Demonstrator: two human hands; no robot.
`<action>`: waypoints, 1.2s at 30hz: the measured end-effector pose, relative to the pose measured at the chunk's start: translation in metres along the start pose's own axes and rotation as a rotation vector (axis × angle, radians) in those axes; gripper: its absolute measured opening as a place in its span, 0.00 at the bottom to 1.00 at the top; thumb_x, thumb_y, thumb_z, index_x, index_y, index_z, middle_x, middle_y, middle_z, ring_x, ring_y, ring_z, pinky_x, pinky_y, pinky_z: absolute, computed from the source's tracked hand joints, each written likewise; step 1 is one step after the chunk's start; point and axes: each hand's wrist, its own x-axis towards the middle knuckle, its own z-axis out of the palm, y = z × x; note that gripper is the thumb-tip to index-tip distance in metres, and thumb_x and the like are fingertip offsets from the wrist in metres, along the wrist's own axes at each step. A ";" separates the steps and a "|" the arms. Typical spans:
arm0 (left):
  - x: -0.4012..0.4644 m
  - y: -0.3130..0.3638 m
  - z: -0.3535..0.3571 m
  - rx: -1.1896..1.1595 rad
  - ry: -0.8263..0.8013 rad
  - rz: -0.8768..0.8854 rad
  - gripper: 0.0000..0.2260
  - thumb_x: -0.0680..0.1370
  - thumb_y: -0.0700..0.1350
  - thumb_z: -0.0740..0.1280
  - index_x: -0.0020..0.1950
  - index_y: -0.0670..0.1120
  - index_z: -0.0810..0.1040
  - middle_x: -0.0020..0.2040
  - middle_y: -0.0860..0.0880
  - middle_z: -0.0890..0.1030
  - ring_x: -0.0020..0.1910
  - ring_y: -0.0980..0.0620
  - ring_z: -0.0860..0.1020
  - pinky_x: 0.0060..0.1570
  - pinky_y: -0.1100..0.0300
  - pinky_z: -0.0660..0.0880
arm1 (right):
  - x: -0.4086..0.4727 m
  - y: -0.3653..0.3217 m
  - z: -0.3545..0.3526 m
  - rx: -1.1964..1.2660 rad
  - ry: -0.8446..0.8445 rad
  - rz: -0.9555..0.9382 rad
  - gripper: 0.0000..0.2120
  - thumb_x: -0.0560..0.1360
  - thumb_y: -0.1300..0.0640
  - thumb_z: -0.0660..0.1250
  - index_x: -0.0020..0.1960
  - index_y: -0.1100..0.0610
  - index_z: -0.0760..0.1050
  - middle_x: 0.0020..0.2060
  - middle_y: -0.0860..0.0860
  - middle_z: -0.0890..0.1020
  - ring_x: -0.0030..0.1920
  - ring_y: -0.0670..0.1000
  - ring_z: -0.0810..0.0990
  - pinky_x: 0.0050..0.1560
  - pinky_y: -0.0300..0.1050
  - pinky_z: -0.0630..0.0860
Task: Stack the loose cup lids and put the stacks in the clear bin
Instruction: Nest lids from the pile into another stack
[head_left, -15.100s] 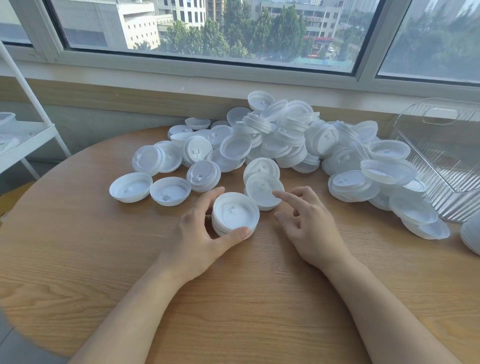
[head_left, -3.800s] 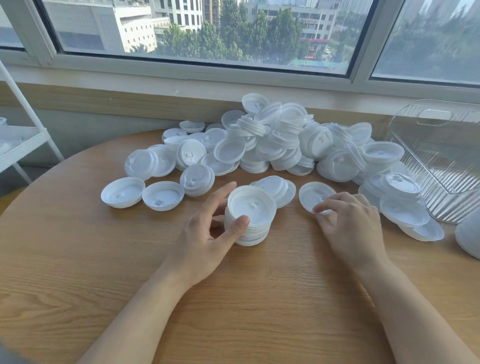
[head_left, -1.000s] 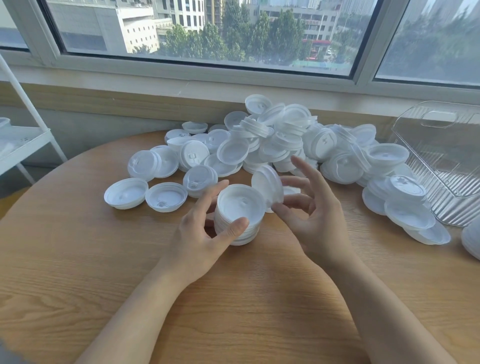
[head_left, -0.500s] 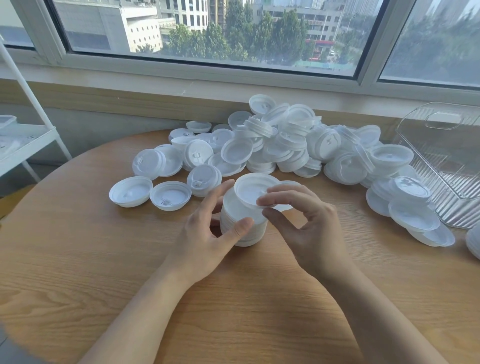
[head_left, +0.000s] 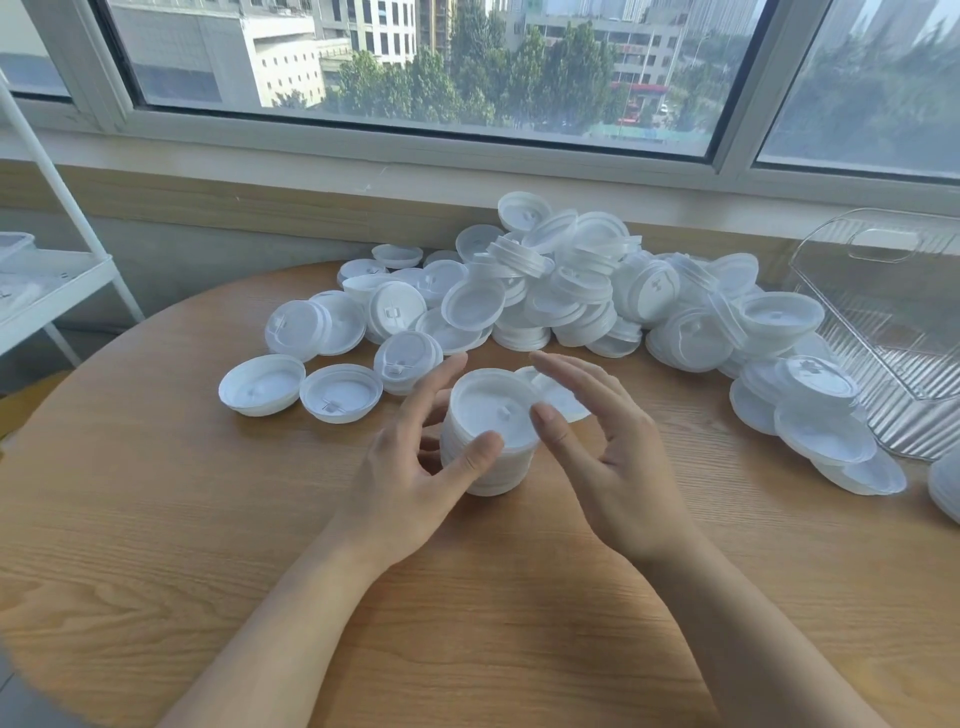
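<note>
The left hand (head_left: 410, 478) gripped the lid stack (head_left: 491, 431) between thumb and fingers; the right hand (head_left: 608, 457) hovered just beside the stack, fingers straight and spread.

White lids (head_left: 561, 291), wood-grain table (head_left: 156, 519)

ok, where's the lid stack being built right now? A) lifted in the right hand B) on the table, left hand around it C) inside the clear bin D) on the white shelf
B: the lid stack stands on the table, with the left hand curled round its side; the clear bin sits apart at the right.
</note>
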 end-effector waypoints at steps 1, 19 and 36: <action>0.000 0.000 0.000 0.008 0.000 0.003 0.35 0.71 0.75 0.68 0.76 0.73 0.63 0.66 0.69 0.77 0.63 0.62 0.79 0.64 0.52 0.78 | 0.000 0.003 0.001 -0.012 -0.032 0.037 0.21 0.82 0.46 0.67 0.74 0.47 0.75 0.70 0.37 0.76 0.74 0.41 0.70 0.73 0.36 0.66; 0.001 -0.006 -0.001 0.068 -0.021 0.002 0.36 0.72 0.74 0.67 0.78 0.67 0.65 0.69 0.67 0.76 0.66 0.65 0.76 0.67 0.57 0.76 | 0.007 0.036 -0.016 -0.384 0.106 0.080 0.16 0.80 0.52 0.71 0.68 0.45 0.79 0.57 0.41 0.76 0.53 0.45 0.75 0.58 0.40 0.71; 0.002 -0.006 0.000 0.058 -0.019 -0.001 0.36 0.71 0.75 0.67 0.78 0.68 0.65 0.68 0.67 0.77 0.64 0.65 0.77 0.66 0.56 0.76 | 0.008 0.040 -0.023 -0.392 0.330 0.038 0.06 0.78 0.55 0.75 0.54 0.48 0.85 0.48 0.44 0.76 0.43 0.46 0.75 0.43 0.40 0.70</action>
